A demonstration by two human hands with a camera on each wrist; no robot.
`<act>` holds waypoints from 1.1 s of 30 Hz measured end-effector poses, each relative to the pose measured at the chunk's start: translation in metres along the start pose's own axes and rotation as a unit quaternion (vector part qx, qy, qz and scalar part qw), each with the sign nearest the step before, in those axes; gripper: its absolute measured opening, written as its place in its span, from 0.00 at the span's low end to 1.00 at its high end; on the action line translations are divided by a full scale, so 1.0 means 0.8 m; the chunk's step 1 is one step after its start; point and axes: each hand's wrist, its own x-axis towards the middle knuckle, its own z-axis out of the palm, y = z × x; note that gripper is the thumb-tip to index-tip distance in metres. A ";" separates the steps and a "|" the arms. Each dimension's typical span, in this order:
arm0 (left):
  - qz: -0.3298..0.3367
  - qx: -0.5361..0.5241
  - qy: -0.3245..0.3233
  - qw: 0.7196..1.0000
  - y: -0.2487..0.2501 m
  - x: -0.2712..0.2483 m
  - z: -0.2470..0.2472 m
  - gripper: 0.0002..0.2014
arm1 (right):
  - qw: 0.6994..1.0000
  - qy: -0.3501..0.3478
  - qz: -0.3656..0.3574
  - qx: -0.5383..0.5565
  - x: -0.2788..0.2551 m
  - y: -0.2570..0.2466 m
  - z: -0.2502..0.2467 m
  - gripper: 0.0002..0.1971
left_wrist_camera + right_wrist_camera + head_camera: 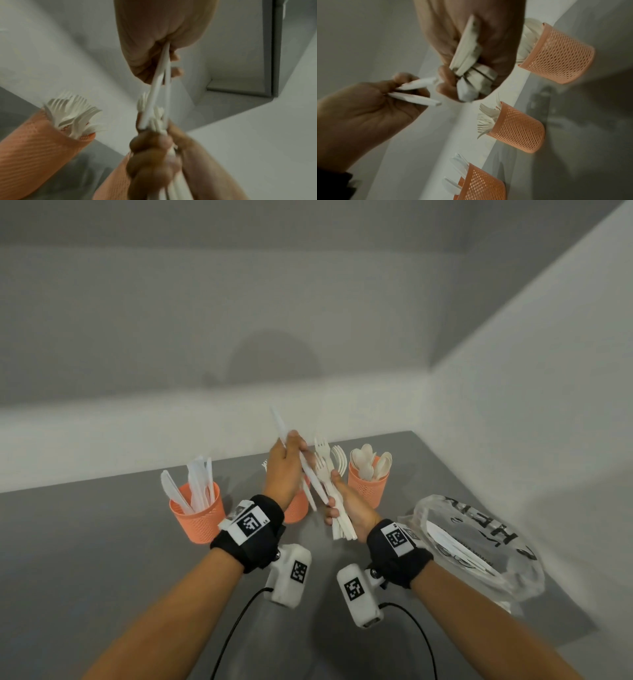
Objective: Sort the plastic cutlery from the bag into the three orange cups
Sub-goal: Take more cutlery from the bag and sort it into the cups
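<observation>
- My left hand grasps two white plastic knives it has separated from the rest, their long axes slanting from far-left tips down to near-right handle ends (in the right wrist view the two handle ends stick out of the pinching fingers).
- My right hand is clenched round a bundle of white plastic forks, tines up and far, handles poking out near the wrist.
- The move I judge comes next turns on this: the orange mesh cup holding knives stands on the grey tabletop to the left of and nearer than the left hand, well apart from it, so the left hand is the nearer one and must carry leftward.
- The knives already there stand roughly upright, blades up, so I would tip the held pair closer to vertical, handles down, before lowering them.
- The middle orange mesh cup with forks sits just behind the left wrist, mostly hidden in the head view; the orange mesh cup of white plastic spoons is far right.
- The clear plastic bag lies on the right, white cutlery inside it.
</observation>
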 end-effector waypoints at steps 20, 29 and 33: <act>-0.173 0.067 -0.065 0.980 -0.032 -0.003 -0.018 0.03 | 0.980 -0.077 0.059 -0.171 -0.015 0.007 0.025 0.06; -0.102 0.054 -0.031 0.993 0.001 -0.016 0.001 0.17 | 0.999 0.006 0.011 -0.039 -0.010 0.006 0.028 0.13; -0.149 0.006 -0.003 0.989 0.004 -0.013 -0.019 0.11 | 0.996 -0.063 0.057 0.025 -0.012 -0.006 0.014 0.20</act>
